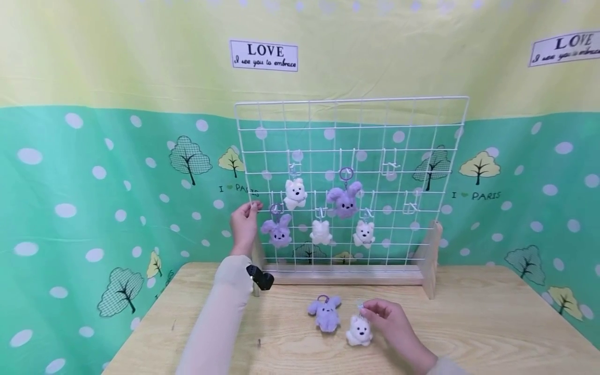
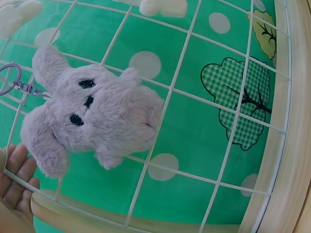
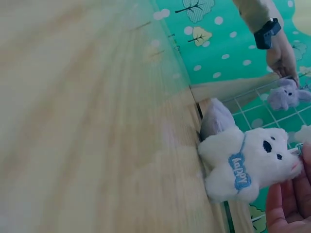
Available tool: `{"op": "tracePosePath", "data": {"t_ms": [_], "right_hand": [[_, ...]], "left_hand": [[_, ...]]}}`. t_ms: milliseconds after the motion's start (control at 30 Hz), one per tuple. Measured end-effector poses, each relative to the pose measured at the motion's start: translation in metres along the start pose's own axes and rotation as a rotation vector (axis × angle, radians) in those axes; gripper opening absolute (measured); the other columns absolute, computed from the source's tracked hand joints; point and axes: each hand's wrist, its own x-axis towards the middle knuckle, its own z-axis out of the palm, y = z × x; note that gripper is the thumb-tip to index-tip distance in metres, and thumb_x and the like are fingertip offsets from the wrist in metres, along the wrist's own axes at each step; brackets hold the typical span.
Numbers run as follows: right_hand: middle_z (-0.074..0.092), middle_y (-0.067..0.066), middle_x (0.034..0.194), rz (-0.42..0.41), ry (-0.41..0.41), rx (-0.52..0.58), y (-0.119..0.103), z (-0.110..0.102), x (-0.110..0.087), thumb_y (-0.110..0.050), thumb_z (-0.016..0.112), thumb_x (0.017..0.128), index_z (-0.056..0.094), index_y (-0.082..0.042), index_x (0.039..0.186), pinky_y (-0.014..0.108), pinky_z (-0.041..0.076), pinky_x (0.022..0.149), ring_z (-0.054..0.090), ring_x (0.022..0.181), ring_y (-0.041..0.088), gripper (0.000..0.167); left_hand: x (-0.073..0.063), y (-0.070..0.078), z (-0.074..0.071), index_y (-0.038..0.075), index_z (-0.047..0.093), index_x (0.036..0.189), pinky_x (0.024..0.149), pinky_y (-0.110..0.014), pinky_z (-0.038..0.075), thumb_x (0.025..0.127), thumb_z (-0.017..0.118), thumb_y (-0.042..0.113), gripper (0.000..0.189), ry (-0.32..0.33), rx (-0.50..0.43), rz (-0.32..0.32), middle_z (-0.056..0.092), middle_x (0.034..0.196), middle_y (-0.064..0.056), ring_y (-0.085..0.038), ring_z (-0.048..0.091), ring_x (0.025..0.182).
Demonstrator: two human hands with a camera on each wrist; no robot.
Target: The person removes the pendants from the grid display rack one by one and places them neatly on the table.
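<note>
My left hand point(image 1: 244, 227) holds the left side wire of a white grid rack point(image 1: 351, 98), its fingers behind the wire in the left wrist view. Close beside it hangs a purple plush rabbit keychain point(image 2: 109, 109) with a purple ring. Over the tabletop, my right hand point(image 1: 391, 324) pinches the top fastening of a white plush dog keychain point(image 1: 360, 332). The dog is upright and wears a blue "happy" tag point(image 3: 239, 171), plain in the right wrist view. A second purple rabbit keychain point(image 1: 327, 315) lies on the table just left of the dog.
Three white plush keychains, one of them a dog point(image 1: 296, 194), and another purple rabbit point(image 1: 346, 200) hang on rack hooks. Bare hooks point(image 1: 389, 167) show at the right. Wooden feet point(image 1: 430, 260) support the rack on the wooden table point(image 1: 492, 323), before a printed cloth point(image 1: 70, 172).
</note>
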Motion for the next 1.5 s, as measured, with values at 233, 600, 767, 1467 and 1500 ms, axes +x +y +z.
{"op": "tracePosePath", "data": {"t_ms": [233,600,767,1467,1500], "right_hand": [[0.067,0.006,0.089,0.034,0.015,-0.003,0.006,0.004,0.018,-0.014,0.068,0.085,0.066,0.0,0.098,0.022,0.051,0.073,0.06,0.082,0.014,0.019],[0.065,0.007,0.086,0.078,-0.013,0.049,0.017,0.007,0.036,-0.009,0.065,0.087,0.064,0.006,0.1,0.024,0.054,0.067,0.059,0.076,0.014,0.021],[0.066,0.006,0.083,0.116,0.023,0.03,0.024,0.007,0.04,-0.003,0.067,0.083,0.064,0.006,0.098,0.023,0.053,0.066,0.06,0.076,0.014,0.018],[0.07,0.009,0.082,0.069,0.064,-0.108,0.028,0.011,0.048,0.002,0.073,0.075,0.069,0.002,0.09,0.021,0.053,0.066,0.064,0.074,0.015,0.015],[0.07,0.009,0.084,0.074,0.059,-0.101,0.028,0.01,0.048,0.001,0.073,0.075,0.069,0.002,0.091,0.021,0.053,0.067,0.064,0.075,0.015,0.016]], "left_hand": [[0.001,0.0,0.0,0.004,0.064,0.115,0.103,-0.03,0.042,0.098,0.05,0.017,0.025,-0.006,-0.005,0.001,0.067,0.113,-0.012,-0.02,0.059,0.112],[-0.001,-0.001,0.0,0.005,0.064,0.115,0.103,-0.031,0.042,0.098,0.05,0.018,0.026,-0.002,0.01,-0.004,0.067,0.114,-0.011,-0.02,0.059,0.113],[-0.001,-0.002,-0.001,0.005,0.065,0.114,0.103,-0.032,0.042,0.098,0.05,0.02,0.026,-0.001,0.021,0.001,0.067,0.113,-0.011,-0.019,0.058,0.113],[-0.002,0.002,0.001,0.001,0.065,0.112,0.101,-0.033,0.043,0.099,0.049,0.017,0.026,0.016,0.019,0.03,0.067,0.112,-0.016,-0.023,0.061,0.109],[-0.003,0.002,0.001,0.001,0.065,0.113,0.101,-0.033,0.043,0.099,0.049,0.017,0.026,0.015,0.019,0.026,0.067,0.112,-0.016,-0.023,0.06,0.11]]}}
